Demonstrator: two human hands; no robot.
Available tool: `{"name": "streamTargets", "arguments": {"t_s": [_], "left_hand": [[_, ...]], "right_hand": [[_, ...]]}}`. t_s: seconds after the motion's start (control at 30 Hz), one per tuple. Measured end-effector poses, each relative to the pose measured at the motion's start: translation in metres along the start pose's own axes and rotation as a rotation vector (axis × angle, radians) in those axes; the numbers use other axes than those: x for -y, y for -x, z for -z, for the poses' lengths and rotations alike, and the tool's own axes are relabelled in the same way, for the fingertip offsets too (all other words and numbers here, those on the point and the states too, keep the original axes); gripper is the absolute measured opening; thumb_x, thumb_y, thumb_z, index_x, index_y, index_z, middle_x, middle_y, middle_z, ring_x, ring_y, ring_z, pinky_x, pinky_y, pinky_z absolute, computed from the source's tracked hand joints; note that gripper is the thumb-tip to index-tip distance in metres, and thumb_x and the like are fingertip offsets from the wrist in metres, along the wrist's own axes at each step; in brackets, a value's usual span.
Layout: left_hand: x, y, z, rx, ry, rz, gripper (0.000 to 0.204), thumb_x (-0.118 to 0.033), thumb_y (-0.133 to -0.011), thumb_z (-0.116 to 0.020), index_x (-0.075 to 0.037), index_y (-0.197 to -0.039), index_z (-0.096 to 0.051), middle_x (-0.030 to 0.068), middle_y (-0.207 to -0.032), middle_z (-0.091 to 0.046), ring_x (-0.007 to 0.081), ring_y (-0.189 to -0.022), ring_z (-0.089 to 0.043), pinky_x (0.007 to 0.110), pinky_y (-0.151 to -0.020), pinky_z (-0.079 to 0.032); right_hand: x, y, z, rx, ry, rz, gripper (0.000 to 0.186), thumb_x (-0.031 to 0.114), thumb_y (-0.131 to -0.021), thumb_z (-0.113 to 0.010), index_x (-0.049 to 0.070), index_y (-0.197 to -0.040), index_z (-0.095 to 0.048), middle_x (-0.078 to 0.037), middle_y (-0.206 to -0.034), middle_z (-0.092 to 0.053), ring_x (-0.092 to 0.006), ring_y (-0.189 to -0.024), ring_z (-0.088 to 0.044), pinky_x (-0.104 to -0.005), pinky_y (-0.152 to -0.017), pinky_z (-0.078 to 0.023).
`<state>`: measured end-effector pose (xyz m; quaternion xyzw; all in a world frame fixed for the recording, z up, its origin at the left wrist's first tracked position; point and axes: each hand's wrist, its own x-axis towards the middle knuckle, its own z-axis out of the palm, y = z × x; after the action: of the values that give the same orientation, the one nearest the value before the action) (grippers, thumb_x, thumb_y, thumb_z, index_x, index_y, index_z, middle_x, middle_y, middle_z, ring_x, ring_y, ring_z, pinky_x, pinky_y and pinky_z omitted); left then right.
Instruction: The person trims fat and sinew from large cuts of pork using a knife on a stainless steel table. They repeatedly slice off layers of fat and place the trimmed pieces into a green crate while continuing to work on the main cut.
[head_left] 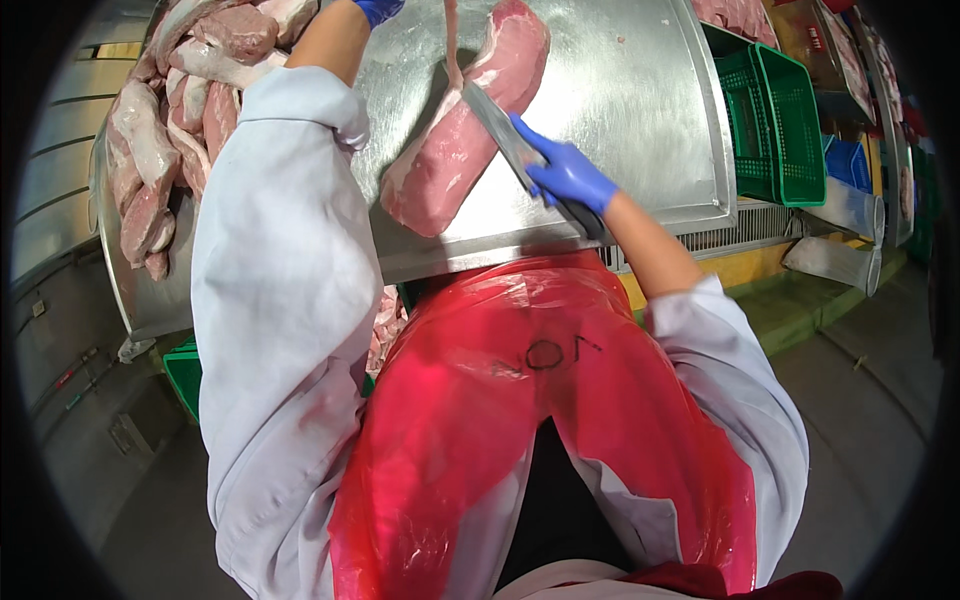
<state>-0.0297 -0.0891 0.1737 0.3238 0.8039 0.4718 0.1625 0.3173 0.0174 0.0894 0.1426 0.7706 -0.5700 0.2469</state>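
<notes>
A long pink piece of meat (pixel 448 165) lies slantwise on the metal table (pixel 640 110) in front of me. My right hand (pixel 572 176), in a blue glove, grips a knife (pixel 500 128) with a dark handle and a wide grey blade. Its index finger stretches along the blade, and the tip touches the upper side of the meat. From there a thin strip of meat (pixel 452 40) rises past the upper edge of the picture. My left hand (pixel 380 8), also blue-gloved, is at that edge with its fingers mostly cut off, so its grip is hidden.
Several pieces of meat (pixel 150 150) are heaped on the left on a metal surface (pixel 170 300). Green crates (pixel 795 130) stand beyond the table's right edge, near a blue container (pixel 846 162). Another green crate (pixel 182 375) sits low on the left. My red apron (pixel 500 310) meets the table's front edge.
</notes>
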Motion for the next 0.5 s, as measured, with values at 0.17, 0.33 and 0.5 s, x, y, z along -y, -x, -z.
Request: {"name": "streamTargets", "arguments": {"t_s": [0.17,0.33,0.5], "left_hand": [[-0.04,0.017,0.001,0.024,-0.012,0.039,0.021,-0.021,-0.091,-0.065,-0.007,-0.075,-0.067,0.0019,-0.067,-0.058,0.0146,-0.062,-0.052,0.033,-0.056,-0.041],[0.0,0.009,0.06,-0.113,0.434,-0.059,0.014,-0.017,-0.091,-0.066,-0.009,-0.08,-0.066,0.0004,-0.071,-0.059,0.0116,-0.063,-0.052,0.028,-0.057,-0.041],[-0.073,0.047,0.081,0.025,0.591,-0.113,0.011,-0.017,-0.097,-0.064,-0.007,-0.096,-0.067,0.0,-0.081,-0.062,0.0106,-0.069,-0.056,0.025,-0.062,-0.044]], "right_hand": [[0.033,-0.051,-0.001,-0.085,0.038,0.024,0.068,0.021,-0.104,-0.047,0.032,-0.165,-0.017,-0.01,-0.072,-0.064,-0.0158,-0.056,-0.062,-0.0333,-0.057,-0.057],[0.007,0.008,-0.021,0.085,0.043,0.006,0.071,0.014,-0.101,-0.049,0.027,-0.165,-0.02,-0.011,-0.075,-0.067,-0.0175,-0.058,-0.065,-0.0341,-0.059,-0.058],[0.061,-0.057,-0.003,-0.161,0.044,0.107,0.07,0.011,-0.097,-0.052,0.023,-0.163,-0.031,-0.011,-0.078,-0.069,-0.0165,-0.058,-0.065,-0.0331,-0.063,-0.057]]}}
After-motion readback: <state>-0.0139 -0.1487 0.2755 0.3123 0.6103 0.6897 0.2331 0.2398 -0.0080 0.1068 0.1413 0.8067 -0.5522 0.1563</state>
